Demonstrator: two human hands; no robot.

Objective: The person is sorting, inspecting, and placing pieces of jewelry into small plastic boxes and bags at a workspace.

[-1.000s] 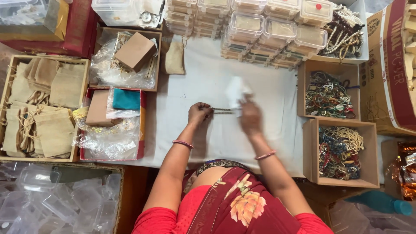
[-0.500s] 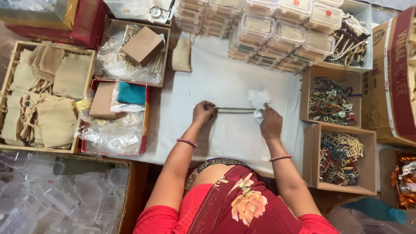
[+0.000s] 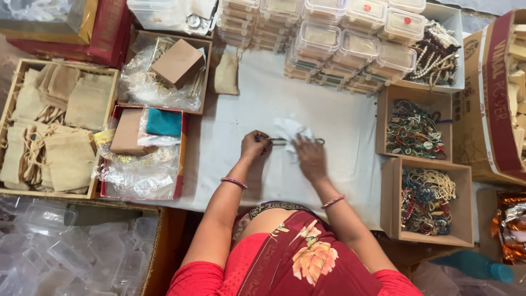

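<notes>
From the head camera, a person sits at a table with a white cloth [image 3: 339,181] on it. The left hand [image 3: 255,146] pinches one end of a thin dark chain [image 3: 285,141] that lies stretched across the cloth. The right hand [image 3: 310,156] is pressed down on a crumpled white tissue [image 3: 290,130], which sits on the chain near its middle. The right fingers are bent over the tissue, holding it against the chain. The far end of the chain pokes out just past the right hand.

To the right stand two open boxes full of beads and bangles: one box [image 3: 413,129] farther away and one box [image 3: 430,200] closer. Behind the hands are stacks of clear plastic tubs [image 3: 350,41]. To the left is a tray of small tan cloth bags [image 3: 49,131].
</notes>
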